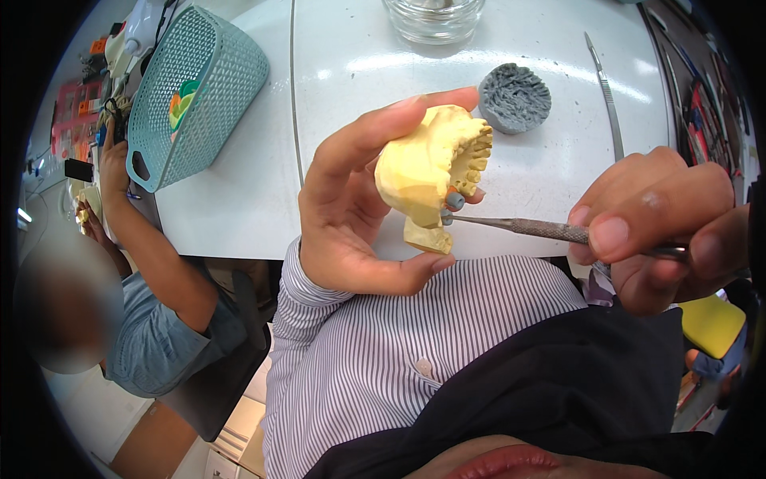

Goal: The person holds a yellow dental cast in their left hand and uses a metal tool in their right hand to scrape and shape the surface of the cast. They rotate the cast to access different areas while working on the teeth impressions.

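Observation:
My left hand (343,199) is closed around a yellow dental model (423,168), its fingers over the top and the thumb under the lower end. A row of teeth lines the model's right side. Low on that side sit small grey-blue pieces (455,200), with a bit of orange beside them. My right hand (650,223) grips a metal dental instrument (542,229) by its knurled handle. The thin tip points left and reaches the lower grey-blue piece; whether it presses on it I cannot tell.
A round grey block (515,97) with a rough top lies beyond the model. Behind it stands a glass jar (435,17). Another slim metal tool (604,92) lies at right. A teal basket (199,88) holds colourful pieces. At left a co-worker's arm (159,251) reaches over the bench.

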The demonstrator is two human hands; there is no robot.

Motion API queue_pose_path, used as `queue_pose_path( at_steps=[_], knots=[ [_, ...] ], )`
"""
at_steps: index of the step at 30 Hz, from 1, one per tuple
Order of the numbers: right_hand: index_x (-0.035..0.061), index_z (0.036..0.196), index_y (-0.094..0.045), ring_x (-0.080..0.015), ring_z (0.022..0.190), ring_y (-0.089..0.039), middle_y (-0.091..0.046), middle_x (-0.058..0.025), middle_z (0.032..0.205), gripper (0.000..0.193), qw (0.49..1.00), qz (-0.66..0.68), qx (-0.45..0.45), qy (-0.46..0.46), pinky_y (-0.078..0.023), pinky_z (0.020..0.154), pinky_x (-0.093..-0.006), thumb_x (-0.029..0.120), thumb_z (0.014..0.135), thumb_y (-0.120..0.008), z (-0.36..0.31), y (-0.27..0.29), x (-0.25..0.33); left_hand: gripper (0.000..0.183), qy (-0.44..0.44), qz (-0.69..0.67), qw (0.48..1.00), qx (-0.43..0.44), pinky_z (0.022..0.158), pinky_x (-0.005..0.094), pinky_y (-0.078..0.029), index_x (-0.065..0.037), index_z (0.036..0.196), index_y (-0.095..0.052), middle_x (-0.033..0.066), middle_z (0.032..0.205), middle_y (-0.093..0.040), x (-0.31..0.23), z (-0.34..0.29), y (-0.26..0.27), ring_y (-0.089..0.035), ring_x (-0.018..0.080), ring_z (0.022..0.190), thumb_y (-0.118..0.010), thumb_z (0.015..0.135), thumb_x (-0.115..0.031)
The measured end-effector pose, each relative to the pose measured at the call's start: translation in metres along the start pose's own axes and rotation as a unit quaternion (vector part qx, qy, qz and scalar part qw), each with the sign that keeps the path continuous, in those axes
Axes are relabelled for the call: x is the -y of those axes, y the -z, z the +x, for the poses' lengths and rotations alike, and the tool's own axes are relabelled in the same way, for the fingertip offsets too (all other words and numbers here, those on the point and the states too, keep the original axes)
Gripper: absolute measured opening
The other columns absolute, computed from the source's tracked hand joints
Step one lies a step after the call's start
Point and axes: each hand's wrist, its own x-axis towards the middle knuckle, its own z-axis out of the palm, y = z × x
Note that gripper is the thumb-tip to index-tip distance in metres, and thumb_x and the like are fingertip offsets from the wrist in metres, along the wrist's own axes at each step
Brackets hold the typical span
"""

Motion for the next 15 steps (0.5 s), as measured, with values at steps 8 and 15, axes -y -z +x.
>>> queue_pose_path(
  at_steps=[8, 15],
  knots=[
    [0.0066, 0.105, -0.026, -0.0174, 0.059, -0.053, -0.053, -0.0127, 0.086, 0.024, 1.000, 0.003, -0.019, 0.011, -0.051, 0.048, -0.0229, 0.012, 0.088, -0.043, -0.0001, -0.0026, -0.0018, 0.104, -0.003, -0.005, 1.000, 0.001, 0.083, 0.0418, -0.048, -0.015, 0.135, -0.006, 0.0390, 0.129, -0.014, 0.0004, -0.0008, 0.0006, -0.040, 0.0385, 0.115, -0.070, 0.055, 0.007],
    [0.0063, 0.105, -0.027, -0.0184, 0.060, -0.054, -0.053, -0.0131, 0.087, 0.025, 1.000, 0.003, -0.005, 0.005, -0.051, 0.049, -0.0234, 0.011, 0.087, -0.044, 0.0007, -0.0006, -0.0021, 0.104, -0.005, -0.013, 1.000, 0.007, 0.082, 0.0415, -0.048, -0.015, 0.135, -0.005, 0.0389, 0.129, -0.013, 0.0012, -0.0017, 0.0012, -0.040, 0.0390, 0.114, -0.070, 0.056, 0.007]
  ],
)
